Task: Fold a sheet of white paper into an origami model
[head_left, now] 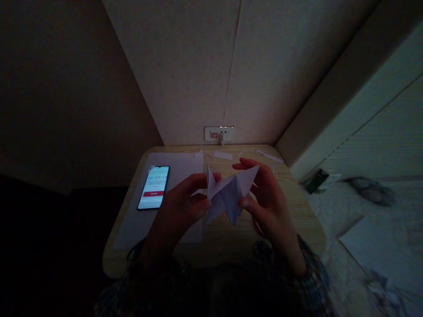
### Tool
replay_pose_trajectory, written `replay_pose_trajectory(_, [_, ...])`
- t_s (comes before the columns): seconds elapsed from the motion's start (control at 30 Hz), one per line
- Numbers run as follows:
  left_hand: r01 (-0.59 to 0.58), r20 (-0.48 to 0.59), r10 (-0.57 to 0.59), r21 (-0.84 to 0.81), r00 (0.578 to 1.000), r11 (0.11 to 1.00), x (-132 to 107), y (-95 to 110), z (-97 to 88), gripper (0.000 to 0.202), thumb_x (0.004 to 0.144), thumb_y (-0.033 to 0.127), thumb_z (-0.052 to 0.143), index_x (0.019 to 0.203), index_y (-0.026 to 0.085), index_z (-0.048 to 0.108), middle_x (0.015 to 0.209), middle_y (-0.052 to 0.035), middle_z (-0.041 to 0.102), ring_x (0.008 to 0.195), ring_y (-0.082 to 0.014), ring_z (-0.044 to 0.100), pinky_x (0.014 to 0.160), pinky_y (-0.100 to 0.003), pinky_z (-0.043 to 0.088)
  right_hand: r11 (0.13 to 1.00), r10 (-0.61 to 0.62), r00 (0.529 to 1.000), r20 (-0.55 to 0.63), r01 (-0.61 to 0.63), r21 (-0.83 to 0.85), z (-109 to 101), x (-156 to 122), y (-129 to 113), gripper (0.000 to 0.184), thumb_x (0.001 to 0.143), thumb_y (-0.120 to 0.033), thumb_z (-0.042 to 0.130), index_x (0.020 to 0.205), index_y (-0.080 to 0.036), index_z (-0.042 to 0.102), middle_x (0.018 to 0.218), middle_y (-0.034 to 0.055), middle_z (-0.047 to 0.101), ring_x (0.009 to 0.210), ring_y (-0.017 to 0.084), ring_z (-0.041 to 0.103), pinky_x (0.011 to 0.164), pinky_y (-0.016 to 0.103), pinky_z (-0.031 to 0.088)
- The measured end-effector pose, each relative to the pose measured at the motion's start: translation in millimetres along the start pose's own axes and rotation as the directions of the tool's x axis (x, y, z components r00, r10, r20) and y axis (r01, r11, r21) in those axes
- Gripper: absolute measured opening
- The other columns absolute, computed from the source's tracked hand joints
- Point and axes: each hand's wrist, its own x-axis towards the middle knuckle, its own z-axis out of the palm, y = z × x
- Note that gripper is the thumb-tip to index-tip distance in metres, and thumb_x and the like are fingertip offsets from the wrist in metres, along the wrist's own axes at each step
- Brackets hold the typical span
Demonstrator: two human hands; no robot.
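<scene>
A folded white paper figure [228, 193] with several pointed flaps is held above a small wooden table [297, 211]. My left hand [180, 207] pinches its left side between thumb and fingers. Its right side is gripped by my right hand [267, 198], thumb in front and fingers curled behind the upper flap. Both hands are closed on the paper. The room is dim.
A lit phone [153, 187] showing a timer lies on white sheets [181, 169] at the table's left. Paper scraps [223, 155] lie near the back edge, under a wall socket [218, 133]. A bed with more paper [380, 246] is at the right.
</scene>
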Motion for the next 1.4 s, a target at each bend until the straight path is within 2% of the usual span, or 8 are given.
replay_pose_trajectory(0.23, [0.034,0.014,-0.033,-0.023,0.999,0.999,-1,4,1.5,0.031,0.079,0.039,0.079,0.107,0.027,0.075,0.117,-0.0044,0.074,0.109,-0.0249,0.066,0.089,-0.033,0.054,0.997,0.024,0.999,0.024,-0.026,0.078,-2,0,-2,0.052,0.079,-0.058,0.074,0.122,-0.033,0.059,0.123,0.0053,0.068,0.11,0.026,0.067,0.088,0.041,0.056])
replay_pose_trajectory(0.37, [-0.017,0.025,0.016,0.042,1.0,0.999,1,1,-2.6,0.036,0.074,0.025,0.085,0.108,0.029,0.075,0.116,-0.0026,0.07,0.105,-0.0203,0.063,0.08,-0.025,0.052,0.991,0.062,0.997,0.045,-0.066,0.113,-2,-1,-6,0.036,0.087,-0.048,0.07,0.119,-0.034,0.062,0.112,0.0015,0.072,0.099,0.021,0.07,0.084,0.034,0.059])
replay_pose_trajectory(0.6, [-0.177,0.027,0.175,0.213,0.984,0.961,3,-4,-2.9,0.05,0.074,0.01,0.084,0.115,0.036,0.071,0.121,0.0027,0.064,0.11,-0.0135,0.06,0.088,-0.018,0.052,0.969,0.105,0.994,0.043,-0.112,0.22,2,1,-10,0.022,0.089,-0.031,0.07,0.11,-0.033,0.068,0.101,-0.0025,0.076,0.093,0.015,0.071,0.081,0.026,0.059])
replay_pose_trajectory(0.73, [-0.196,0.011,0.197,0.173,0.98,0.965,4,-5,-1.1,0.048,0.075,0.01,0.084,0.114,0.036,0.072,0.12,0.0035,0.064,0.115,-0.0127,0.059,0.094,-0.018,0.052,0.973,0.121,0.993,-0.001,-0.118,0.201,4,4,-7,0.006,0.085,-0.031,0.072,0.091,-0.029,0.073,0.085,-0.0021,0.076,0.077,0.017,0.071,0.068,0.027,0.058])
replay_pose_trajectory(0.83, [-0.237,0.002,0.238,0.103,0.971,0.966,4,-9,-1.3,0.044,0.078,0.013,0.081,0.116,0.034,0.072,0.12,0.0025,0.066,0.11,-0.012,0.061,0.097,-0.019,0.053,0.974,0.14,0.989,-0.041,-0.13,0.184,3,4,1,0.006,0.081,-0.032,0.075,0.08,-0.027,0.072,0.078,-0.0008,0.075,0.072,0.019,0.069,0.065,0.029,0.056])
replay_pose_trajectory(1.0, [-0.25,-0.057,0.253,0.047,0.966,0.967,7,-13,0.0,0.03,0.085,0.011,0.074,0.107,0.031,0.076,0.111,0.0033,0.07,0.1,-0.009,0.066,0.09,-0.014,0.055,0.969,0.175,0.982,-0.07,-0.159,0.189,4,1,16,0.009,0.083,-0.033,0.072,0.084,-0.024,0.073,0.086,0.0014,0.077,0.082,0.021,0.07,0.072,0.031,0.056])
replay_pose_trajectory(1.17, [-0.173,-0.073,0.184,0.132,0.98,0.976,8,-14,1.4,0.028,0.084,0.012,0.074,0.102,0.034,0.076,0.103,0.0067,0.074,0.094,-0.0071,0.069,0.082,-0.012,0.056,0.967,0.195,0.979,-0.051,-0.183,0.176,8,1,16,0.009,0.082,-0.032,0.072,0.081,-0.023,0.074,0.082,0.0013,0.076,0.077,0.02,0.07,0.067,0.029,0.056])
replay_pose_trajectory(1.4, [-0.233,-0.094,0.31,0.466,0.946,0.853,8,-18,1.3,0.025,0.084,0.005,0.064,0.095,0.025,0.074,0.089,0.0038,0.074,0.08,-0.0112,0.069,0.072,-0.021,0.055,0.984,0.16,0.979,-0.125,-0.149,0.094,5,6,11,0.014,0.076,-0.024,0.075,0.09,-0.024,0.076,0.085,0.0012,0.074,0.076,0.018,0.067,0.065,0.029,0.054])
